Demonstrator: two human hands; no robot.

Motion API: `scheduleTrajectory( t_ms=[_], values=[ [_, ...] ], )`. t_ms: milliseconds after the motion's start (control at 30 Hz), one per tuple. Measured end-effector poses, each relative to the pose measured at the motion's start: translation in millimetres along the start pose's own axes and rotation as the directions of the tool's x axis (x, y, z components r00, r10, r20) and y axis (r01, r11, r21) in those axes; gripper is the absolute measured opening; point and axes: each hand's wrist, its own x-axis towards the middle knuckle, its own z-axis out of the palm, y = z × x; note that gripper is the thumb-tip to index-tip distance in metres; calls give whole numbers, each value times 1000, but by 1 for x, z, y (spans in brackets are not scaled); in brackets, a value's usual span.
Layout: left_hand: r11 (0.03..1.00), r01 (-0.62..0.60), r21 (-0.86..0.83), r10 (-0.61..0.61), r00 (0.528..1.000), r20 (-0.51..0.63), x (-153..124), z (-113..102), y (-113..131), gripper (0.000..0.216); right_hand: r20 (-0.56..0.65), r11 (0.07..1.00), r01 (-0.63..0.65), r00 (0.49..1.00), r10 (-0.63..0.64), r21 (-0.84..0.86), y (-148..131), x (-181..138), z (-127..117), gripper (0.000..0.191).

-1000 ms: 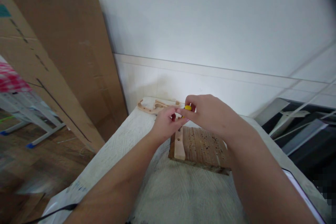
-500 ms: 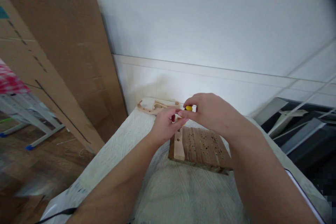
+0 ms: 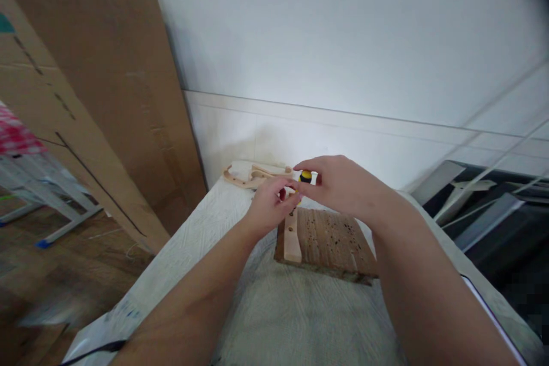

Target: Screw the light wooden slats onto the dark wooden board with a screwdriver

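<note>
A screwdriver with a yellow and black handle stands roughly upright, its tip hidden behind fingers. Around its top curl the thumb and fingers of my right hand. Lower down, my left hand is closed, fingertips pinched at the screwdriver; exactly what they press on is partly covered. Beneath both hands lies a pale wooden strip with dark holes, set along the left side of a brown board. That board is dotted with many small holes.
Curved pale wooden pieces lie behind my left hand on the cloth-covered table. White wall rises close behind. A large cardboard box stands left, with a metal ladder beyond it. Dark panels lean at the right.
My right hand's fingers have shifted and opened somewhat around the handle, so more of its yellow and black top shows. My left hand, the strip and the board stay nearly in place.
</note>
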Motion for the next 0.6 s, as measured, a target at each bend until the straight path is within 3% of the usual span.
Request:
scheduleTrajectory(
  t_ms=[100,300,367,500,600],
  values=[
    [999,21,-28,-21,1000,1,-1,0,0,8,36,995,86,995,-88,49,0,-1,-1,25],
    [997,82,-6,-82,996,-23,-1,1,0,15,-32,986,-89,996,85,-141,-4,4,3,36],
    [999,49,-17,-49,999,-11,0,0,-1,11,-34,993,-59,998,56,-104,-3,3,3,32],
    [1000,3,-20,-3,1000,4,0,0,-2,9,2,991,126,992,-127,50,0,-1,-2,24],
    [999,23,-42,-24,999,-20,-1,1,-3,16,14,998,62,998,-62,-18,1,0,-3,22]
  ],
)
